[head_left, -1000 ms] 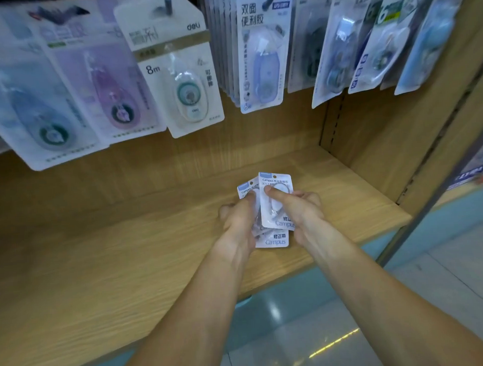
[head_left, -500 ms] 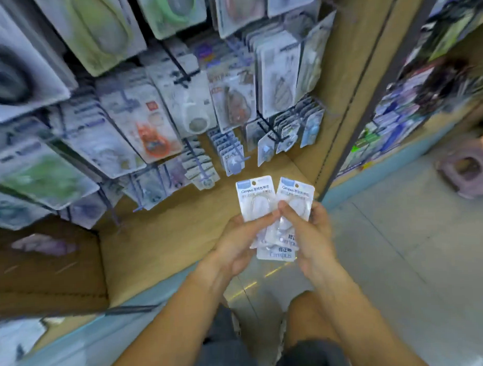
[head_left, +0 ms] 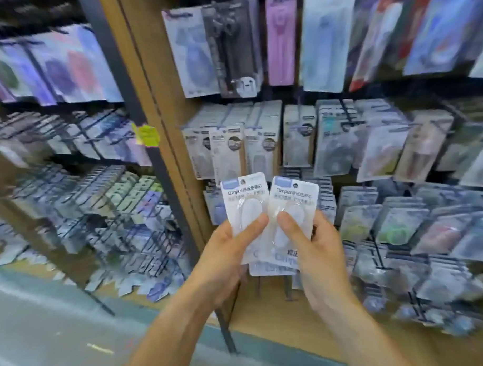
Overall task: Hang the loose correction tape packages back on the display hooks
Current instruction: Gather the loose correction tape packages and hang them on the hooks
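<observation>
Head view: both hands raised before a blurred wall of hanging stationery. Left hand (head_left: 226,254) pinches the left correction tape package (head_left: 245,202), thumb pressed flat on its clear blister; right hand (head_left: 316,246) grips the right correction tape package (head_left: 293,201) the same way. Each white card stands with its long axis near vertical, blue header and hang hole uppermost; the left one leans slightly left, the right one slightly right, inner edges touching. Further package edges (head_left: 273,266) show beneath them. Display hooks (head_left: 344,113) on the wooden shelving (head_left: 154,76) carry other packs behind
</observation>
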The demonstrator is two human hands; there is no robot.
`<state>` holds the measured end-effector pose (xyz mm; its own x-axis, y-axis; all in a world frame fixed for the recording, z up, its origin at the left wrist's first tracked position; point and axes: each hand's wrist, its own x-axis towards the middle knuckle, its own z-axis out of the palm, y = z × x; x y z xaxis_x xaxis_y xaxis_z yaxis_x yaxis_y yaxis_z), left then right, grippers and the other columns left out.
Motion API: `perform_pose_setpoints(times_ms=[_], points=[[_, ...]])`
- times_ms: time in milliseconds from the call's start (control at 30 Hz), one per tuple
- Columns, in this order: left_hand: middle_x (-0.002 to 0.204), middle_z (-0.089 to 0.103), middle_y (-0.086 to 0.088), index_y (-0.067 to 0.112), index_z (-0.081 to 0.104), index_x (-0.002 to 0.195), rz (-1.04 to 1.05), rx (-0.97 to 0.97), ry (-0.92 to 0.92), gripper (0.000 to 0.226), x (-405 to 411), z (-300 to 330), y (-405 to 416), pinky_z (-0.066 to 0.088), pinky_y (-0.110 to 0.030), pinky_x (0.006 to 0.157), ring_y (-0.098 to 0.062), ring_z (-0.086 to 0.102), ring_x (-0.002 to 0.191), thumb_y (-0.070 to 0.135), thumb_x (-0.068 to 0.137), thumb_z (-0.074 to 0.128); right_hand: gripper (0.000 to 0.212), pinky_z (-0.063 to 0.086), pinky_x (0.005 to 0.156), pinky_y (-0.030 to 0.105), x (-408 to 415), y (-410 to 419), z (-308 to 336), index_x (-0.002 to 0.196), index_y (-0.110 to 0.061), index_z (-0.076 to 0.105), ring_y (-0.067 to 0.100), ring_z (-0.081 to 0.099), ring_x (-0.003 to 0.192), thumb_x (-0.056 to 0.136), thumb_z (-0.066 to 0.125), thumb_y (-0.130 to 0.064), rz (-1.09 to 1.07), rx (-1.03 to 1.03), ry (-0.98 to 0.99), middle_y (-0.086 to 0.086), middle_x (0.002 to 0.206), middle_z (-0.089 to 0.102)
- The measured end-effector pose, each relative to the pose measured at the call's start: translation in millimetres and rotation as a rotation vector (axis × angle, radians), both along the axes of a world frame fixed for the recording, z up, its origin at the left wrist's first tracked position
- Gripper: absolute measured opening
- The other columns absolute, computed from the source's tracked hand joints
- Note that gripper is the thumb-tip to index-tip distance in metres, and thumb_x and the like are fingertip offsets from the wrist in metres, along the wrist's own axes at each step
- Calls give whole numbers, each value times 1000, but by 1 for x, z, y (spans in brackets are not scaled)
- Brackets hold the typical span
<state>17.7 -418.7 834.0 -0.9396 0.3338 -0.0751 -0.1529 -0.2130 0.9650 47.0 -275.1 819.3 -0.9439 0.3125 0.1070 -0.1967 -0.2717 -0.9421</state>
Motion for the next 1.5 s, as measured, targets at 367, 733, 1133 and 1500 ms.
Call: perform_pose_setpoints(times_ms=[367, 733, 1133, 1500], points=[[135, 72, -7, 24, 56, 144, 625, 202, 15, 47, 40, 10, -209, 57, -53, 98, -31, 70, 122, 24, 98, 67, 23, 61, 86, 51, -54, -223, 19, 113, -14, 72, 26, 75, 99, 92, 77, -21, 526, 90, 54, 4, 104, 79], [118, 78, -14, 11, 73, 128, 821, 184, 85, 43, -16, 9, -359, 58, -53, 98, -34, 76, 108, 20, 86, 81, 23, 61, 83, 39, -110, -376, 22, 116, -13, 72, 22, 76, 98, 94, 73, -20, 529, 105, 75, 3, 106, 79], [123, 76, -13, 18, 69, 130, 794, 223, -30, 46, -32, -16, -655, 58, -64, 92, -39, 75, 108, 18, 85, 79, 19, 58, 74, 31, -128, -634, 12, 117, -20, 70, 19, 75, 99, 98, 68, -22, 489, 68, -76, -1, 109, 79], [123, 77, -11, 15, 69, 132, 664, 213, -12, 57, -124, -16, -719, 56, -67, 94, -38, 75, 109, 18, 77, 82, 21, 52, 77, 28, -205, -637, 17, 118, -26, 69, 11, 71, 99, 97, 70, -27, 96, -10, -122, -6, 113, 75]])
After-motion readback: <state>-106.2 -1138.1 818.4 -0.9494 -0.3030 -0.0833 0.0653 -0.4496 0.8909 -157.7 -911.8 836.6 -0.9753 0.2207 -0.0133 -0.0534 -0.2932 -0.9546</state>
